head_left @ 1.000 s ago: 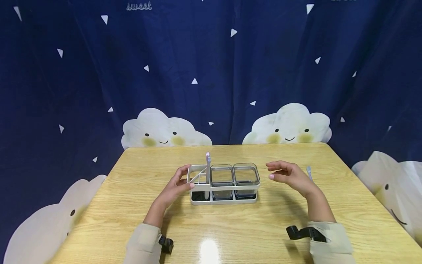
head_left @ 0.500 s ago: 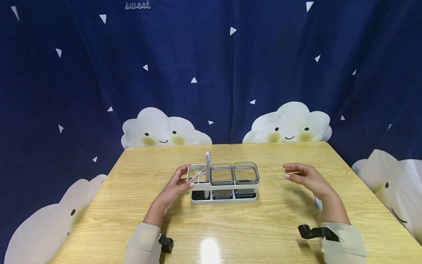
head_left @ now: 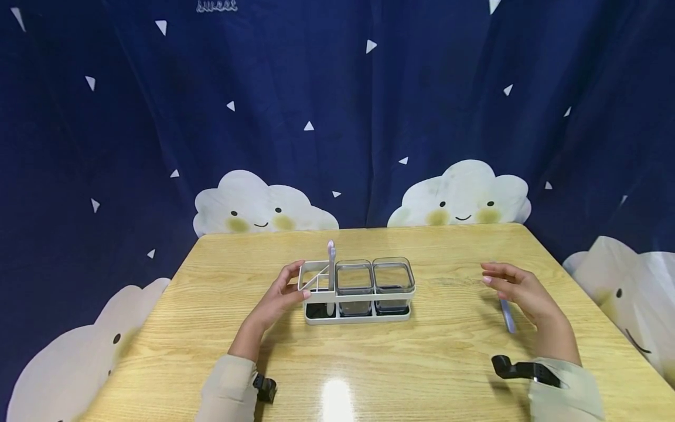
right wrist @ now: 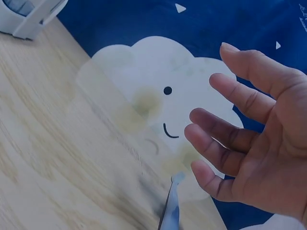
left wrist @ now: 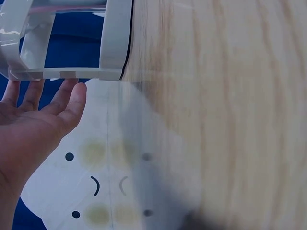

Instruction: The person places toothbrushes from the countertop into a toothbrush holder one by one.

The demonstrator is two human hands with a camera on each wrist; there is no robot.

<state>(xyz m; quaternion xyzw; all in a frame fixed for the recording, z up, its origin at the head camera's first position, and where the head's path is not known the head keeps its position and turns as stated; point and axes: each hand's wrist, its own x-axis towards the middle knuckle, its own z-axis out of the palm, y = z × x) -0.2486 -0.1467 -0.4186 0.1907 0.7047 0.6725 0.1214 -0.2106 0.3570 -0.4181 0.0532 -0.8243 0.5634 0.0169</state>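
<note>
A white rack (head_left: 320, 297) stands on the wooden table, with two clear square containers (head_left: 354, 278) in its middle and right sections. Two slim upright sticks (head_left: 331, 269), one pinkish and one bluish at the top, stand in its divided left section. My left hand (head_left: 276, 302) grips the rack's left end, thumb at the front rim and fingers at the side. My right hand (head_left: 522, 290) hovers over the right of the table, fingers loosely bent and holding nothing. Below it lies a slender pale-blue stick (head_left: 507, 315) with a narrow neck and small head (right wrist: 177, 178), partly hidden in the head view.
The wooden table (head_left: 411, 363) runs back to a dark blue curtain (head_left: 295, 76) with white triangles and smiling clouds (head_left: 464, 193). Each wrist wears a black camera mount (head_left: 522, 370). Light glares on the table's front.
My right hand has moved right, away from the rack, to above the pale-blue stick, whose lower part now shows left of the wrist. My left hand keeps its hold on the rack.
</note>
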